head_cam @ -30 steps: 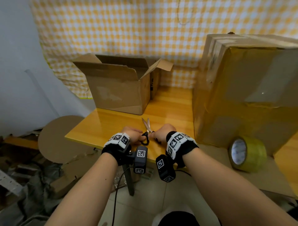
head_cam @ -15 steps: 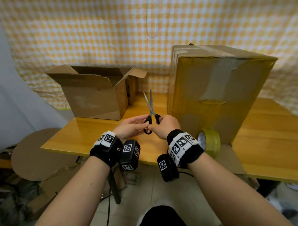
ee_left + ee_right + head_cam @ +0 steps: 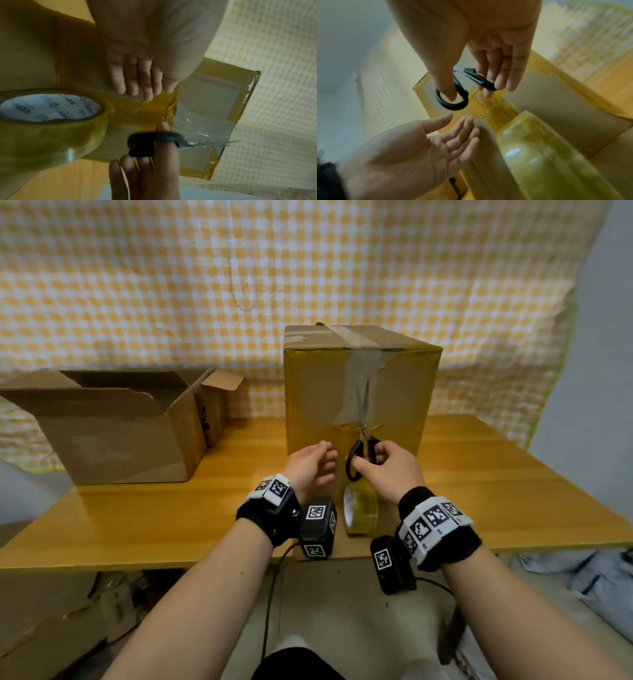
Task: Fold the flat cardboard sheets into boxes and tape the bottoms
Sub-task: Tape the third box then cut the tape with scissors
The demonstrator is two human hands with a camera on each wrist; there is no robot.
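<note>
Gripping the black-handled scissors [image 3: 362,440] with thumb through one loop and fingers curling at the other, the right hand [image 3: 388,470] is now holding them blades-up against the front face of the taped box [image 3: 359,392], whereas half a second ago both hands were sharing the scissors out in front of the open box. The left hand [image 3: 310,465] is letting go and is hanging empty, fingers straight and relaxed, just beside the handles and close to the box face. The roll of yellowish tape [image 3: 360,508] is standing on edge on the wooden table [image 3: 513,494], just in front of the box, with a strip running from it up onto the cardboard, so the scissors are probably being brought in to cut that strip free, which would be finishing this box's seam. The taped box is standing closed, so its contents are hidden. To its left the open cardboard box [image 3: 113,433] is sitting with its flaps up; what is showing of its inside is bare, though the floor of it is out of sight.
</note>
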